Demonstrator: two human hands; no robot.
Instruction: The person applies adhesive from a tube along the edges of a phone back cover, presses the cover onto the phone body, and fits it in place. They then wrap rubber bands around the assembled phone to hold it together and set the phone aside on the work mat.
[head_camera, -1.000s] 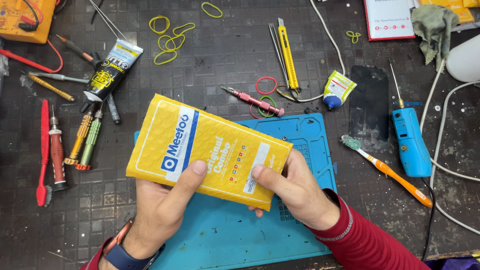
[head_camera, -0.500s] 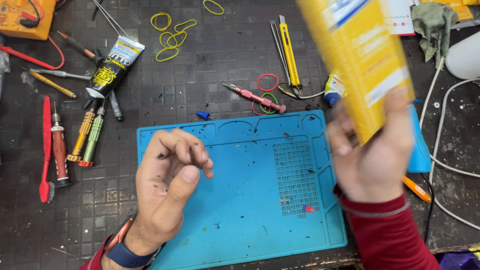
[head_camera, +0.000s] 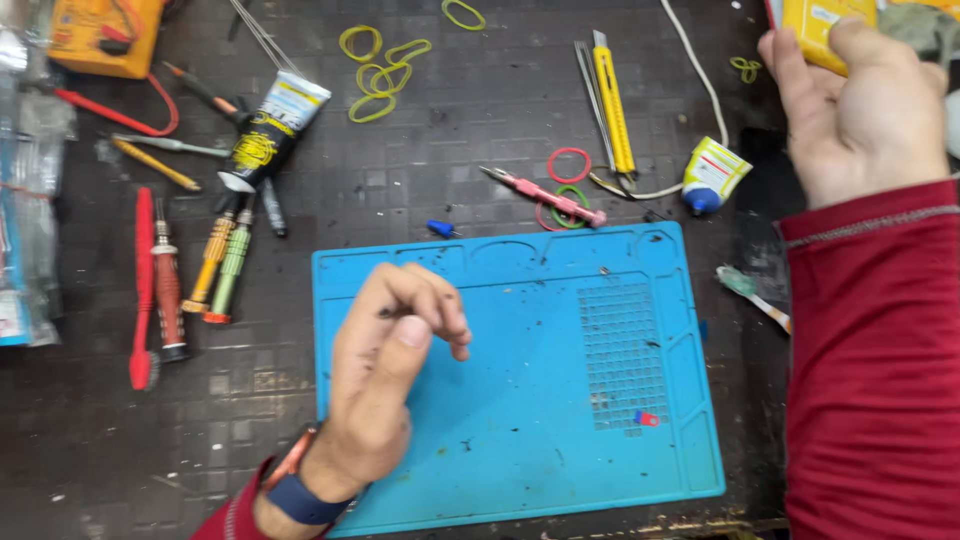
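Right hand (head_camera: 850, 110) is up at the desk's far right corner, fingers wrapped around a yellow box (head_camera: 820, 25); only the box's lower end shows, the rest is cut off by the frame. Grip looks firm: thumb on one face, fingers on the other.

Left hand (head_camera: 385, 370) hovers over the blue mat (head_camera: 560, 400) near the desk's front edge, holding nothing, fingers loosely curled with thumb near the index tip.

How I'd handle it from here:
- Keep the box pinched across its flat faces, not the corners; thin card crushes.
- Watch the white cable (head_camera: 690, 60) and small glue tube (head_camera: 712, 175) just below the right hand, easy to snag with the sleeve.
- Yellow utility knife (head_camera: 612, 100) lies near there too, so keep the wrist high.
- If the box goes down, pick a bare patch, flat on a broad face.
- Leave the left hand over the mat; there's a small red-and-blue piece (head_camera: 646, 418) near its right edge that a sweep would flick off.

Screwdrivers (head_camera: 200, 270) near the left edge are well apart, no issue.
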